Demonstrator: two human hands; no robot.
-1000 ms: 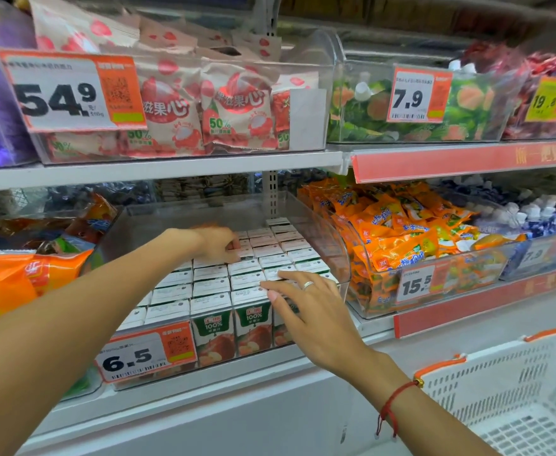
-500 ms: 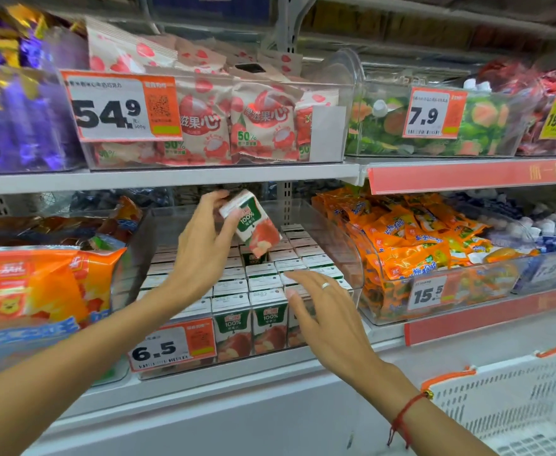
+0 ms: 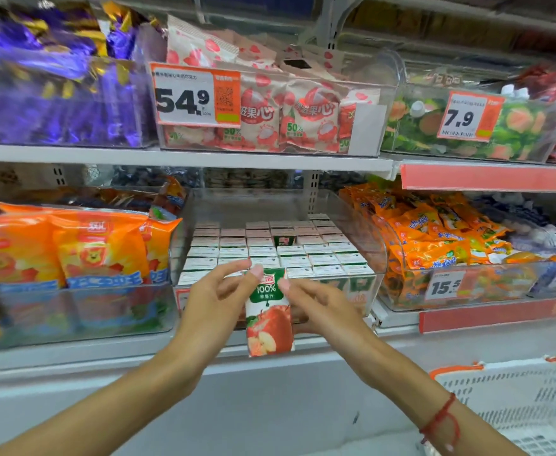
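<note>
Hanging before the stocked bin (image 3: 373, 255), the juice carton (image 3: 270, 319) hides its front.

Place: a shop, by the look a supermarket's snack and drink aisle.
Shelving: long white shelves (image 3: 171, 158) one above another, slotted metal uprights behind, a red strip (image 3: 487, 177) along the front edge on the right.
Prices: printed orange-and-white price tags, 54.9 (image 3: 195, 98), 7.9 (image 3: 469, 116) and 15.5 (image 3: 445, 285), clipped to the bin fronts, two with square scan codes.
Display: clear plastic bins (image 3: 352, 209) side by side, one kind of goods in each.
Stock: many identical sealed packs: purple wrappers (image 3: 49, 93), pink-and-white bags (image 3: 309, 120), orange bags (image 3: 72, 245), small orange packets (image 3: 441, 232), juice cartons (image 3: 270, 251) in tight rows.
Shopping gear: white plastic basket (image 3: 516, 396) with orange trim, bottom right.
</note>
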